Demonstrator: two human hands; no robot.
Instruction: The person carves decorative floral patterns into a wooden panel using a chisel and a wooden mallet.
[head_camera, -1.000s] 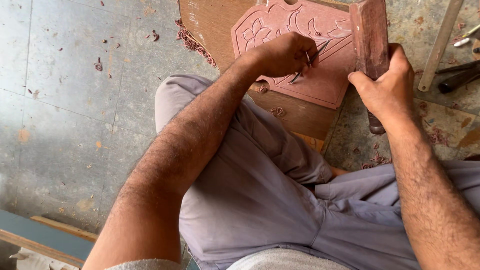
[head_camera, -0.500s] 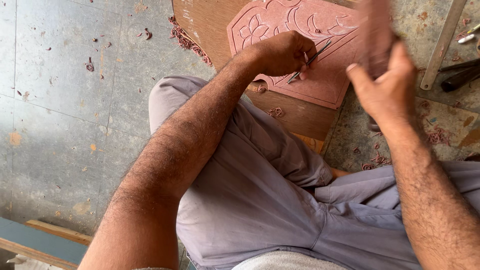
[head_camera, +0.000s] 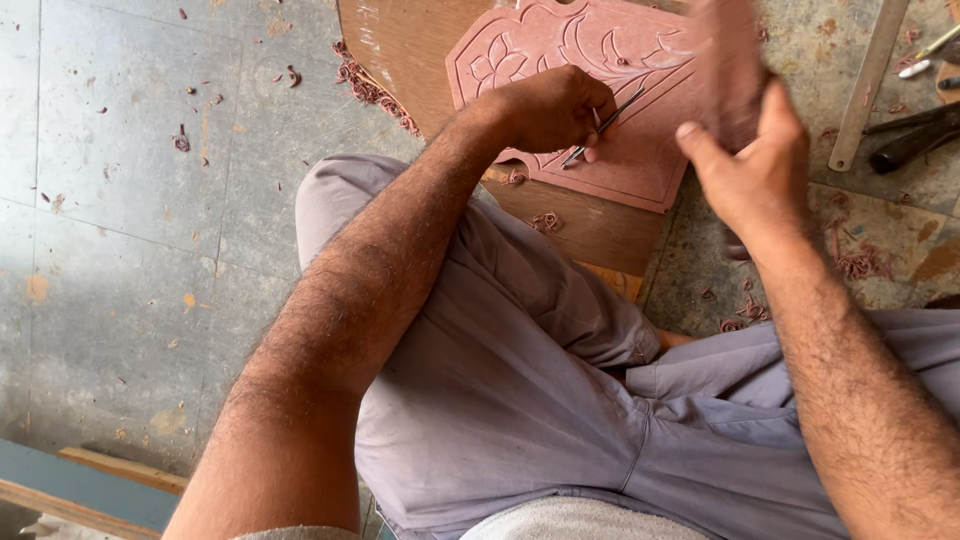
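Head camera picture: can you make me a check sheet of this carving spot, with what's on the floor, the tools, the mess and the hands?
Surface: stone tile floor, worn and stained; a brown wooden board lies on it.
Job's things: reddish carved panel with a flower and leaf pattern, on the board; thin metal chisel, its tip on the panel; wooden mallet, blurred.
Clutter: curled wood shavings along the board's edge and on the tiles; flat metal ruler and dark tools at far right.
Grippers: left hand grips the chisel; right hand grips the mallet.
Cables: nothing seen.
Surroundings: grey trousers of the seated person; wooden strip at bottom left.
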